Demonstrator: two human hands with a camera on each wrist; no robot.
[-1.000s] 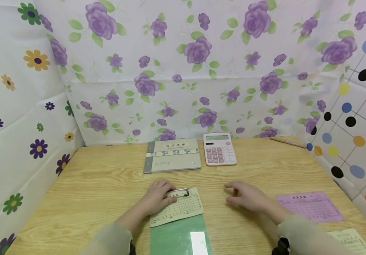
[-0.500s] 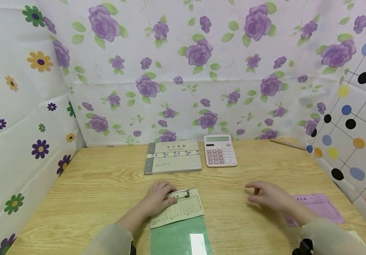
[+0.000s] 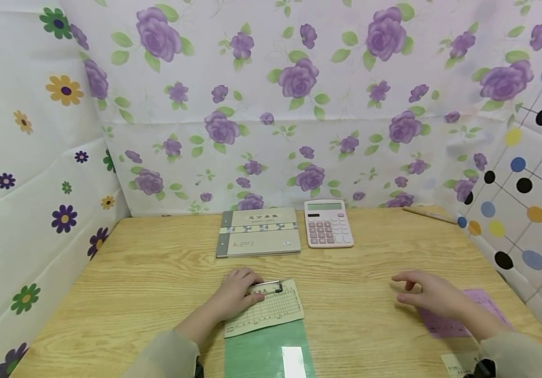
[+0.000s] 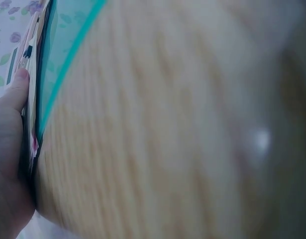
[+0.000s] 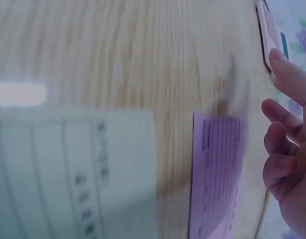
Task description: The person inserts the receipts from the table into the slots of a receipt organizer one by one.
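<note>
My left hand [image 3: 238, 295] grips the top left of a green clipboard [image 3: 267, 350], its thumb lying on the yellowish printed form [image 3: 271, 314] beside the metal clip [image 3: 267, 286]. In the left wrist view the thumb rests along the stacked papers at the board's side; the other fingers are hidden there. My right hand [image 3: 429, 294] hovers over the table at the right with nothing in it, fingers loosely bent. Partly beneath that hand and forearm lies a pink printed form [image 3: 448, 326]. A second pale form [image 5: 128, 179] is close to the right wrist camera, partly covered by the sleeve in the head view.
A grey ledger book [image 3: 259, 232] lies at the back of the wooden table [image 3: 157, 262], with a pink calculator [image 3: 329, 223] to its right. A thin brown stick-like item [image 3: 429, 214] is at the far right edge. Patterned cloth walls [image 3: 271, 105] enclose three sides.
My right hand has moved to the right, away from the clipboard and over toward the pink form. The left hand stays on the clipboard. The head view has shifted slightly.
</note>
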